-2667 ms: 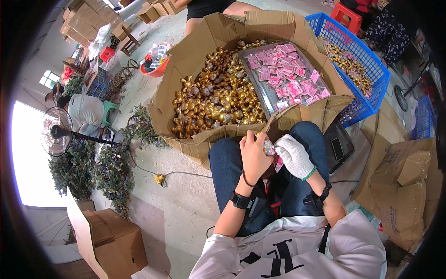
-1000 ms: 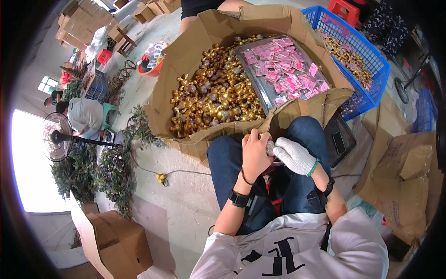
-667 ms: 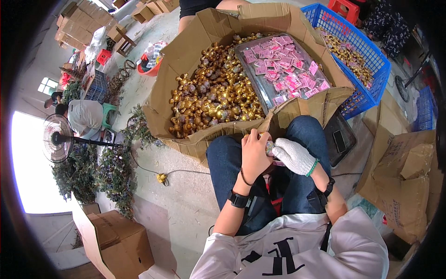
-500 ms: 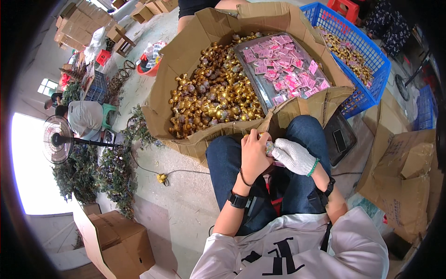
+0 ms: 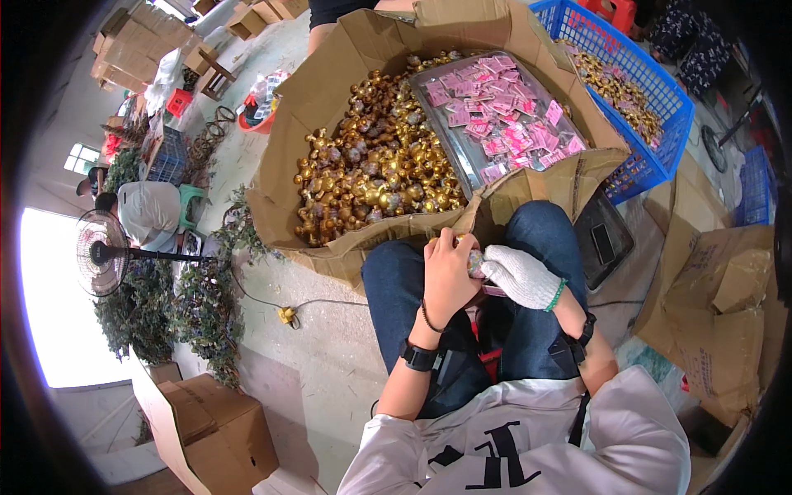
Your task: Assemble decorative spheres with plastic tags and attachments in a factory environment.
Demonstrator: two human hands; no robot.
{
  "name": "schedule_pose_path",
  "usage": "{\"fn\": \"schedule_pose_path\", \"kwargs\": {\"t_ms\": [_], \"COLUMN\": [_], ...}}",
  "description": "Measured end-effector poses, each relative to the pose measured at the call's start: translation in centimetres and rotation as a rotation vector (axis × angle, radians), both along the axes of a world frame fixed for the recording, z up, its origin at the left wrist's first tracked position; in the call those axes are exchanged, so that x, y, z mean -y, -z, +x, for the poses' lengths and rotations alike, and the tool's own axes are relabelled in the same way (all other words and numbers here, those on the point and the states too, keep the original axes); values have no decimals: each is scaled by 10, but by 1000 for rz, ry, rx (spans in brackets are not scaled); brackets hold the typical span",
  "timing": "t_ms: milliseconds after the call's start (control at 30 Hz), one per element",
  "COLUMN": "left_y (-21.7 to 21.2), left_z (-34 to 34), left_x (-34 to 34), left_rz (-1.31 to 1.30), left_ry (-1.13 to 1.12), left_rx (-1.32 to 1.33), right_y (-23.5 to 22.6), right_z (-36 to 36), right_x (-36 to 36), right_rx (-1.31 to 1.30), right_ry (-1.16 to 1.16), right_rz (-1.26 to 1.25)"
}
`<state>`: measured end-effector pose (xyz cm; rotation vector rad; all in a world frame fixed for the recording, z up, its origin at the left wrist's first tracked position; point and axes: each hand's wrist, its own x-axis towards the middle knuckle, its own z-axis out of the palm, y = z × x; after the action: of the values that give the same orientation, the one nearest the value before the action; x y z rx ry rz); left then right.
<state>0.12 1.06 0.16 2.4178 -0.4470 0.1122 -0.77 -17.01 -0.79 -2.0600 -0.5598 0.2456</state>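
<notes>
My bare left hand is closed around a small shiny figure, gold with a glittery clear part, mostly hidden by the fingers. From the other side, my right hand, in a white knit glove with a green cuff, pinches at the same figure. A bit of pink card shows below the gloved fingers. Both hands are above my lap, at the near edge of a large open carton. Inside it lies a heap of gold figures. A metal tray of pink cards rests across the carton's right part.
A blue plastic basket with more gold figures and pink cards stands at the right. Beside my right knee, a phone lies on a dark flat surface. Cardboard boxes, a fan, a cable and a seated person are to the left.
Both hands stay together at the figure, with only a slight shift of the fingers. The whole view has moved slightly.
</notes>
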Motion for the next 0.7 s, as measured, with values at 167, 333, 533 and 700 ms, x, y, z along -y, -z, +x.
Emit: {"fn": "schedule_pose_path", "kwargs": {"t_ms": [167, 333, 533, 700], "left_y": [-1, 6, 12, 16], "left_z": [-2, -3, -9, -12], "left_x": [5, 11, 15, 14], "left_rz": [44, 64, 182, 348], "left_ry": [-69, -166, -203, -169], "left_rx": [0, 38, 36, 76], "right_y": [-1, 8, 3, 5], "right_z": [0, 0, -1, -4], "right_x": [-5, -12, -17, -18], "right_rx": [49, 118, 102, 109], "right_ry": [63, 156, 168, 155], "right_rz": [-39, -64, -125, -167]}}
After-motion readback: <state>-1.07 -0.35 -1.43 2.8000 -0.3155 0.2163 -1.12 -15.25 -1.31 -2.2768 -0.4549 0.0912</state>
